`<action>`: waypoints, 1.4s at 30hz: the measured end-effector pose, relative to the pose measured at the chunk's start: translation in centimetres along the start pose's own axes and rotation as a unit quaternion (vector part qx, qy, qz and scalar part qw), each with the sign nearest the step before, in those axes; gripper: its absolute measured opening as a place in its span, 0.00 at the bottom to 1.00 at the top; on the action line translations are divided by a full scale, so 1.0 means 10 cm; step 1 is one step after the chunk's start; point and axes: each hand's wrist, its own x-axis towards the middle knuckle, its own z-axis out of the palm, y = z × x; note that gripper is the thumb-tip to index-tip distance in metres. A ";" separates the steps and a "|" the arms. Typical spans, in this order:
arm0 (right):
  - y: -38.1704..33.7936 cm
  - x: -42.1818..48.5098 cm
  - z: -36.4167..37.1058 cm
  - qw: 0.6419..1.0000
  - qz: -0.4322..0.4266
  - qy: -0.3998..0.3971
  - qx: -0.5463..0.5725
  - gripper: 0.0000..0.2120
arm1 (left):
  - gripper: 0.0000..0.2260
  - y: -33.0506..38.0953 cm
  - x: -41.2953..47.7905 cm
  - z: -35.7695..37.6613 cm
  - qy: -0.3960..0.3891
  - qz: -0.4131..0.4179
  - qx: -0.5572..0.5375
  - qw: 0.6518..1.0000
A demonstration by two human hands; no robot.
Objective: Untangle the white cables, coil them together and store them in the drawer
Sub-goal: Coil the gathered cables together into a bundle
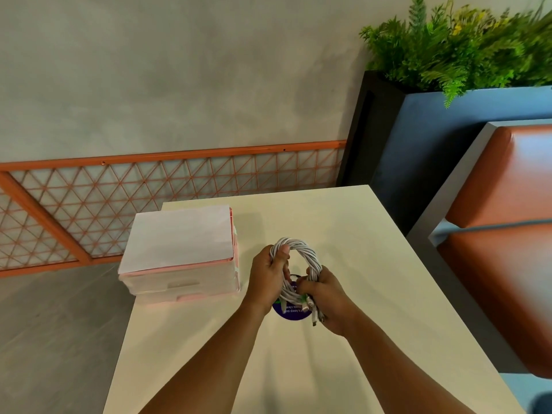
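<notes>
The white cables [301,249] form one twisted coil, held upright above the middle of the cream table [373,264]. My left hand [268,276] grips the coil's left side, thumb on top. My right hand [328,300] grips its lower right side, where the cable plugs stick out below the fingers. A small pink and translucent drawer unit [182,279] stands on the table's left part, its drawers shut, with a white sheet [179,237] lying on top.
A round purple sticker [291,313] lies on the table under the hands. An orange lattice fence [149,189] runs along the wall behind. A black planter [376,130] with green plants and an orange bench seat [507,204] stand to the right.
</notes>
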 end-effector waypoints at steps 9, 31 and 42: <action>0.14 -0.04 -0.12 0.998 0.004 -0.037 -0.049 0.13 | 0.17 -0.17 -0.01 0.09 0.012 -0.224 -0.183 0.957; 0.77 0.34 -0.29 0.936 0.051 0.133 -0.322 0.19 | 0.13 -0.96 -0.13 0.00 0.015 -0.096 0.174 0.980; 0.78 0.52 -0.31 0.915 0.076 0.129 -0.376 0.23 | 0.17 -1.04 0.06 -0.04 -0.011 -0.082 0.191 0.978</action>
